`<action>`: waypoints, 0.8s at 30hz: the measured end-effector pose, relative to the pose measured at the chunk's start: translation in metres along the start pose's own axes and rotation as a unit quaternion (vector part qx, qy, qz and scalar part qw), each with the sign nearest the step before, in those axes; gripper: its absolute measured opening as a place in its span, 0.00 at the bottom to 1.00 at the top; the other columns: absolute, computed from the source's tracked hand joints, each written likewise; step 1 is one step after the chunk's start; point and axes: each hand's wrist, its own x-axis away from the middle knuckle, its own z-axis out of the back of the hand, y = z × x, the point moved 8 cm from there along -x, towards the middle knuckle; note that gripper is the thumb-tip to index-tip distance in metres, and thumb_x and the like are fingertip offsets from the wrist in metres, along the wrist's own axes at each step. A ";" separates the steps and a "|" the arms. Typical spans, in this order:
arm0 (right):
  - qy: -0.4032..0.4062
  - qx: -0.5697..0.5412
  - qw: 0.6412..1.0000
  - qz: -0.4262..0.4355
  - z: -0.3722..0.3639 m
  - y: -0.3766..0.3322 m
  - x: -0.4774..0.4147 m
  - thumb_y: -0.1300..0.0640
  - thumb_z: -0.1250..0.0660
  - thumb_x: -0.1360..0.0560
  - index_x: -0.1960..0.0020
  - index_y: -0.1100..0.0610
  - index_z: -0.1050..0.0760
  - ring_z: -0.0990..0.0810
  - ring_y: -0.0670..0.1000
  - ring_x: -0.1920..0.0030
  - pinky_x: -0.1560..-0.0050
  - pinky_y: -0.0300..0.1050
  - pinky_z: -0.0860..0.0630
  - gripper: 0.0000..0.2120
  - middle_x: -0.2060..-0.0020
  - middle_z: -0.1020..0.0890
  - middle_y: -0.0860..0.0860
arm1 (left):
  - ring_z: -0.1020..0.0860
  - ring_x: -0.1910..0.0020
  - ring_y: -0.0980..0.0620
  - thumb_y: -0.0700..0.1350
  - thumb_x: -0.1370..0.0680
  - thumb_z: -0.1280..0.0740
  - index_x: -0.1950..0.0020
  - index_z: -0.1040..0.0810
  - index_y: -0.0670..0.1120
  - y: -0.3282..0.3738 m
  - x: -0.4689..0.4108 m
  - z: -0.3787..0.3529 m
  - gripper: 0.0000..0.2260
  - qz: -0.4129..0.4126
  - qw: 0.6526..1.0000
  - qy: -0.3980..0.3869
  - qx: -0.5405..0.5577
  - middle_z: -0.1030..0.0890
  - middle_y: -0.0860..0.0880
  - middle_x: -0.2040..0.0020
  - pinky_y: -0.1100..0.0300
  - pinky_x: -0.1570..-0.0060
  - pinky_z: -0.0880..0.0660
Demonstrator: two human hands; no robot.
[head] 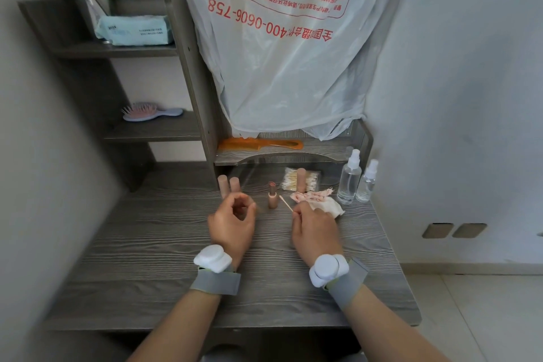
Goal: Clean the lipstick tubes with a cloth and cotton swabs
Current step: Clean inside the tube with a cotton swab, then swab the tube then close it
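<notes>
I see my right hand (316, 229) with its fingers (297, 214) pinching a cotton swab (285, 203), the tip angled up and left toward the open lipstick (272, 194) standing upright on the counter (147, 244). My left hand (233, 222) hovers just left of that lipstick, fingers curled loosely with thumb and forefinger nearly meeting, holding nothing I can make out. Two capped tubes (228, 185) stand beyond my left hand. A crumpled, pink-stained cloth (318, 200) lies right of the swab, a bag of swabs (299, 180) farther back, and two spray bottles (357, 178) far right.
</notes>
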 end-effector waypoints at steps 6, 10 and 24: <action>0.016 -0.014 1.000 -0.004 0.003 0.001 0.001 0.56 0.40 0.20 0.52 0.55 0.26 0.32 0.51 0.63 0.59 0.47 0.34 0.05 0.64 0.22 0.51 | 0.17 0.58 0.50 0.43 0.27 0.26 0.45 0.19 0.47 -0.003 -0.001 -0.002 0.12 -0.021 0.993 -0.013 -0.112 0.15 0.50 0.56 0.55 0.54 0.20; 0.032 -0.030 0.999 -0.007 0.006 0.002 0.001 0.56 0.40 0.20 0.53 0.55 0.26 0.29 0.53 0.62 0.60 0.46 0.37 0.05 0.64 0.21 0.52 | 0.17 0.56 0.48 0.42 0.28 0.25 0.46 0.19 0.46 -0.003 0.001 0.000 0.12 -0.020 0.993 -0.006 -0.120 0.15 0.49 0.54 0.60 0.54 0.23; 0.083 -0.073 0.993 -0.040 0.014 0.010 0.001 0.56 0.40 0.20 0.50 0.55 0.26 0.22 0.56 0.60 0.62 0.43 0.39 0.05 0.62 0.18 0.52 | 0.18 0.54 0.46 0.43 0.28 0.25 0.32 0.26 0.43 0.030 0.019 -0.053 0.26 0.036 0.997 -0.033 -0.054 0.18 0.47 0.41 0.55 0.47 0.24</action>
